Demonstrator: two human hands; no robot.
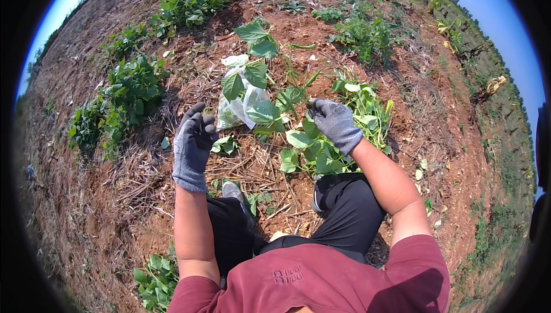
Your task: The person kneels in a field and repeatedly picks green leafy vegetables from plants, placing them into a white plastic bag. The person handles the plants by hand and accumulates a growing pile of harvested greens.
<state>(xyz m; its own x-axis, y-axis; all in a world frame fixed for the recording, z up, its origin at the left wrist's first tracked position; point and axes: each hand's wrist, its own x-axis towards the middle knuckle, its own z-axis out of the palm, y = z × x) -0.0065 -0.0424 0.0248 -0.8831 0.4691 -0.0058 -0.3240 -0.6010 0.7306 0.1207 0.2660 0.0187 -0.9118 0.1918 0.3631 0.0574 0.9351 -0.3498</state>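
My right hand [333,123], in a grey knit glove, grips an uprooted bean plant [256,74] by its stem. The plant's broad leaves spread up and to the left, and slim green pods [303,46] hang on it. My left hand [194,140], gloved the same way with dark fingertips, is raised with fingers loosely curled and apart; nothing shows in it. Between the hands, on the ground, stands a white plastic bag [254,97] with green contents showing through, partly covered by the held plant's leaves.
Pulled leafy plants [368,112] lie in a heap beside my right knee. Bean plants [133,91] grow in a row at the left, and more greenery [363,39] stands ahead right. Dry straw [254,171] litters the reddish soil around my shoes [233,190].
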